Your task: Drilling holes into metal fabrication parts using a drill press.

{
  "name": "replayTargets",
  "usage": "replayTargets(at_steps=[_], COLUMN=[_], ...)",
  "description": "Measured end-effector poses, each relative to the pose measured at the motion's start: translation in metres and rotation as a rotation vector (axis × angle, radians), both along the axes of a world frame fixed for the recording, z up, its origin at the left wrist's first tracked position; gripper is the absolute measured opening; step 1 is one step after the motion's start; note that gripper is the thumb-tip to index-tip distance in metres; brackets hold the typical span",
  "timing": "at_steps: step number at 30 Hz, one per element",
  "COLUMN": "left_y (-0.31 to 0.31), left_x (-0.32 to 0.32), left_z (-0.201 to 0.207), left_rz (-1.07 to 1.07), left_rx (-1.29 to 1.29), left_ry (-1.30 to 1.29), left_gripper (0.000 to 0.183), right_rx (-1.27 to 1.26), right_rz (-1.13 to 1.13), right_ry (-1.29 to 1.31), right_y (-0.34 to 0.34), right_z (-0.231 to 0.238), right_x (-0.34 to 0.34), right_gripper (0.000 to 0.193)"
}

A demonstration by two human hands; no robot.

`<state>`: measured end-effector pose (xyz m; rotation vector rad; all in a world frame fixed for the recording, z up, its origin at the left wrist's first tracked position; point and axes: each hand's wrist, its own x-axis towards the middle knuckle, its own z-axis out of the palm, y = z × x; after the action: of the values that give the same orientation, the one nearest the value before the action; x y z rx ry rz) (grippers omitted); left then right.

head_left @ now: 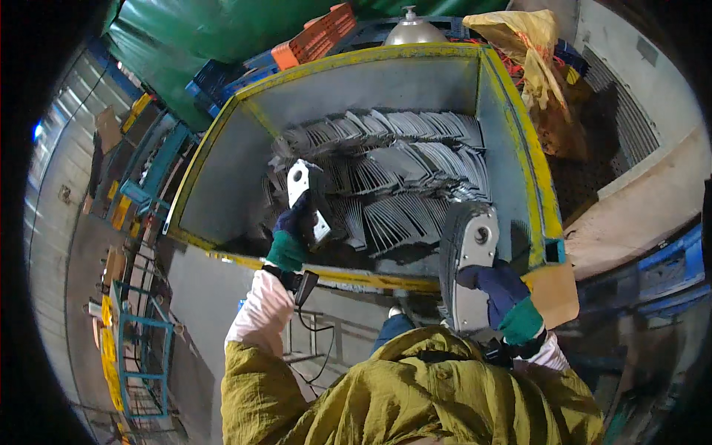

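Observation:
My left hand (291,231), in a dark blue glove with a green cuff, is closed around a pale metal plate piece (302,179) with a round hole near its top. It is over the near left part of a large grey bin (215,178). My right hand (503,295), gloved the same way, grips a thick stack of metal plates (475,241) at the bin's near right corner. That stack stands upright, its front plate showing a round hole and small holes. Inside the bin, rows of thin grey metal plates (400,222) lean against one another. My gloves hide parts of both held pieces.
The bin has a yellow painted rim (519,133). Behind it are an orange crate (315,35), a metal dome-shaped lamp (415,30) and a green sheet (193,33). A yellowish sack (538,67) hangs at the far right. On the left stands a teal metal frame (144,348).

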<state>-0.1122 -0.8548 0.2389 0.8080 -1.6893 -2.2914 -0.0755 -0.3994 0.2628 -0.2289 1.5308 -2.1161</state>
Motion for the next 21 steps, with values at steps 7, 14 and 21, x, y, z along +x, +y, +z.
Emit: replayTargets(at_steps=[7,14,21], left_y=[-0.050,-0.053,0.004], left_x=[-0.111,-0.195,-0.276], left_z=[-0.078,-0.115,-0.140], left_rz=[-0.409,-0.440,0.023], left_rx=[-0.484,-1.282,-0.813], left_ry=[0.190,-0.230,-0.825], left_gripper=[0.050,0.079,0.123], right_rx=[-0.011,0.580,0.268], right_rz=[-0.330,-0.302,-0.401], right_ry=[-0.400,0.396,0.063], right_y=[-0.041,-0.040,-0.023], right_z=[0.001,-0.002,-0.048], right_x=[-0.027,-0.027,-0.031], right_gripper=[0.026,0.033,0.026])
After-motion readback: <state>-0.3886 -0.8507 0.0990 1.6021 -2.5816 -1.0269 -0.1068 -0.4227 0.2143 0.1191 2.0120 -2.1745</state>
